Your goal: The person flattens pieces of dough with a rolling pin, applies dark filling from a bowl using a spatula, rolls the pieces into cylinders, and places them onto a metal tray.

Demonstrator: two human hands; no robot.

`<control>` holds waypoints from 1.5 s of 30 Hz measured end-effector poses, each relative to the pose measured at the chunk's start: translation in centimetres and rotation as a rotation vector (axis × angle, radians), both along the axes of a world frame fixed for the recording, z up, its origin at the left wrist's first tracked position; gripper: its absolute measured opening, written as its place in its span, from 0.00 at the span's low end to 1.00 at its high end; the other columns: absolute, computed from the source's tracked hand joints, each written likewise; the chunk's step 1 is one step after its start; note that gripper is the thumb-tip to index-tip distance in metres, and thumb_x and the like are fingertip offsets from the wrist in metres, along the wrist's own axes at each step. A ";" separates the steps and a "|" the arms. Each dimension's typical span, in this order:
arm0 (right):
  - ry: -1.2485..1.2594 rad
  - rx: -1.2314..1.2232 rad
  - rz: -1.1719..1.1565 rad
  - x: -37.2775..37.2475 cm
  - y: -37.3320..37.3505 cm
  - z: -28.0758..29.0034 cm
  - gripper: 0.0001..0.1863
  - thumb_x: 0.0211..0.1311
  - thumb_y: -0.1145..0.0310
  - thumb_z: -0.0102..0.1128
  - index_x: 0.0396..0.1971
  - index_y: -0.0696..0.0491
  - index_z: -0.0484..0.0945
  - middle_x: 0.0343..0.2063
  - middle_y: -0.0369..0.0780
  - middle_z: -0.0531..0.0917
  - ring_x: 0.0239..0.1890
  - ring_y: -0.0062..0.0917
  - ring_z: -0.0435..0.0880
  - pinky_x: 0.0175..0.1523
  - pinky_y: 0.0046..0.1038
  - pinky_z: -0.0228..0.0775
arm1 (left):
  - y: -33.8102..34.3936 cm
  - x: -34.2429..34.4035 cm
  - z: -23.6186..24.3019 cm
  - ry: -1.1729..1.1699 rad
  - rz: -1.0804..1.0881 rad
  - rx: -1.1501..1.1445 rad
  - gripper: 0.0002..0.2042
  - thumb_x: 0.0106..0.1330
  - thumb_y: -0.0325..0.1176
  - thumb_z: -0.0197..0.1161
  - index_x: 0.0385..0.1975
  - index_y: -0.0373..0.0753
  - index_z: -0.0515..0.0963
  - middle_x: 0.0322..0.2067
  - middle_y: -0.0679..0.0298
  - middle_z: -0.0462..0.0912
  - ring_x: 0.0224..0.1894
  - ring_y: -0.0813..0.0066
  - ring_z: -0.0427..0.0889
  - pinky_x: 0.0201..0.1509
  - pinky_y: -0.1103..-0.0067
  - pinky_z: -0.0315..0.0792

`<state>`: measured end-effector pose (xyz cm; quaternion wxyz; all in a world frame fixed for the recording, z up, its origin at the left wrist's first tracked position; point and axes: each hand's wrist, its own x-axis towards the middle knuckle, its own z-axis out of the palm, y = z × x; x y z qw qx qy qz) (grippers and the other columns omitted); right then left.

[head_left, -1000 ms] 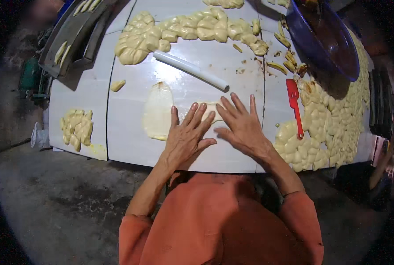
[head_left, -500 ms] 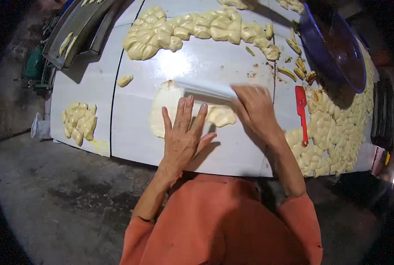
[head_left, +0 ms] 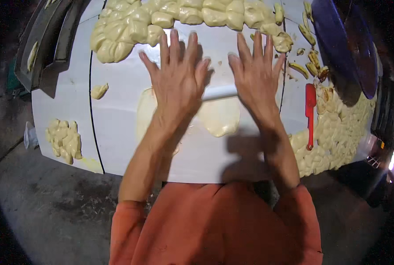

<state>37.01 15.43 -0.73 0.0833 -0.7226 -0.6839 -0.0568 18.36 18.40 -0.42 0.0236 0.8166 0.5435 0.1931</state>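
Observation:
My left hand and my right hand lie palm-down over a white rolling pin, fingers spread and stretched toward the far dough pieces. The pin shows between the hands; its ends are hidden beneath them. Just below it is a flattened oval of pale dough. A second thin sheet of dough lies at the left, partly covered by my left hand and forearm.
Dough lumps line the back of the white tabletop; more sit left and right. A red spatula, banana pieces and a purple basin are at the right; metal trays stand upper left.
My right hand has gone from gripping the pin to lying open on it. Both hands have moved forward with the pin, and the dough piece beneath looks wider and flatter.

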 end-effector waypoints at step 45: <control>0.339 0.048 0.514 2.5 -1.9 3.4 0.26 0.67 0.56 0.64 0.62 0.49 0.77 0.55 0.46 0.79 0.54 0.39 0.80 0.56 0.42 0.73 | 1.1 0.1 0.0 0.221 -0.058 0.001 0.29 0.78 0.53 0.48 0.73 0.46 0.64 0.74 0.50 0.61 0.78 0.50 0.55 0.73 0.33 0.42</control>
